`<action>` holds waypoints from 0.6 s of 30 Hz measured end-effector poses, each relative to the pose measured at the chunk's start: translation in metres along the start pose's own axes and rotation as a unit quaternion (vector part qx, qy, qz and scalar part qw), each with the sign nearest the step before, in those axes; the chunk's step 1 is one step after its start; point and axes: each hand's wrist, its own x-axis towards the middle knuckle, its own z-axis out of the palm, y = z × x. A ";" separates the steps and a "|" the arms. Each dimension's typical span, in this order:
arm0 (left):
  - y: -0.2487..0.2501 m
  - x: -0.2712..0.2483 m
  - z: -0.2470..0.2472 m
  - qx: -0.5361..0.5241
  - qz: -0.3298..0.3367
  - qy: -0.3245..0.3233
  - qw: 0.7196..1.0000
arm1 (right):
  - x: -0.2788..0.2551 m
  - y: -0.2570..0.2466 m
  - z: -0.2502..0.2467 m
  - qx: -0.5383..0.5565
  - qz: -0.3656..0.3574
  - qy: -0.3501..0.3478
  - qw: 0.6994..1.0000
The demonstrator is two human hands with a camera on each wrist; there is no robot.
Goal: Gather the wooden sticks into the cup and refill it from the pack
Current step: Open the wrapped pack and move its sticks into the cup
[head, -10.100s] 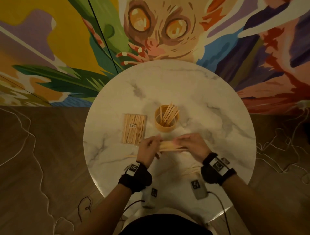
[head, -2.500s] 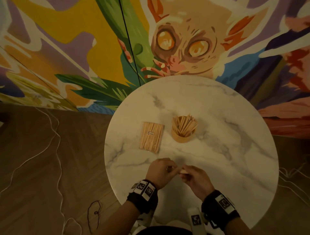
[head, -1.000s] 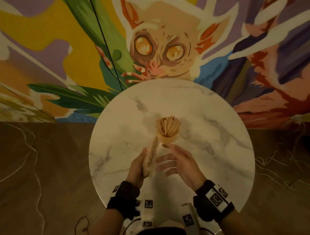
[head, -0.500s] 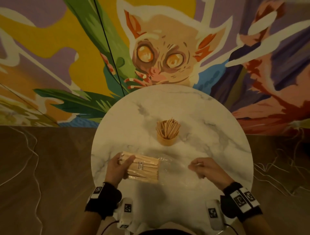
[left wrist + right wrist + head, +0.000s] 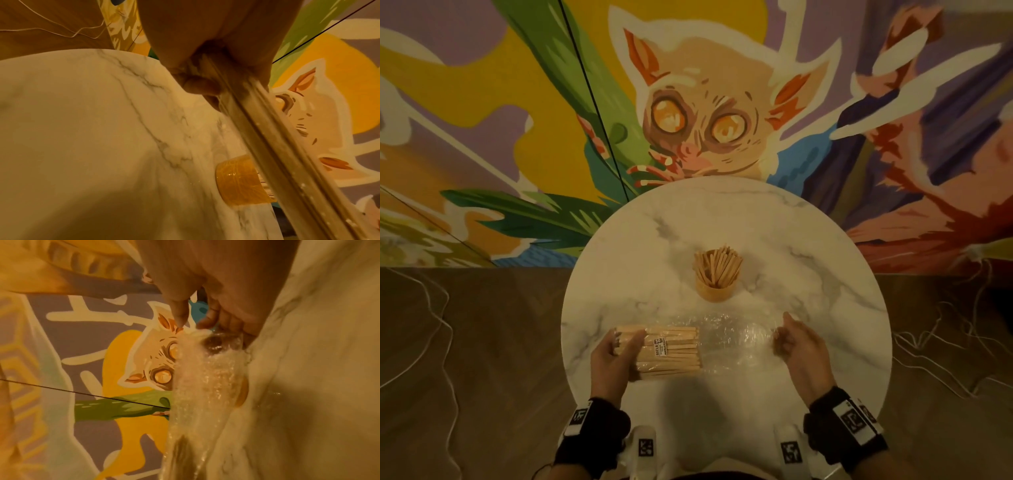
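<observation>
The cup (image 5: 717,289) on the desk (image 5: 808,267) stood full of sticks (image 5: 717,267). The left hand (image 5: 614,359) gripped the pack (image 5: 671,353) of sticks; the right hand (image 5: 799,346) pinched its clear empty end.

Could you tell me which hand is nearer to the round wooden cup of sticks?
Right, narrowly. The right hand pinches the clear plastic wrapper in front of and right of the round wooden cup; the left hand grips the stick pack farther front-left.

Round marble table (image 5: 808,240) — one cup (image 5: 715,291) of sticks standing on it.
</observation>
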 end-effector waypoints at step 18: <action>0.000 -0.003 0.000 -0.007 0.013 -0.002 1.000 | -0.008 0.004 -0.007 -0.241 -0.173 -0.078 0.952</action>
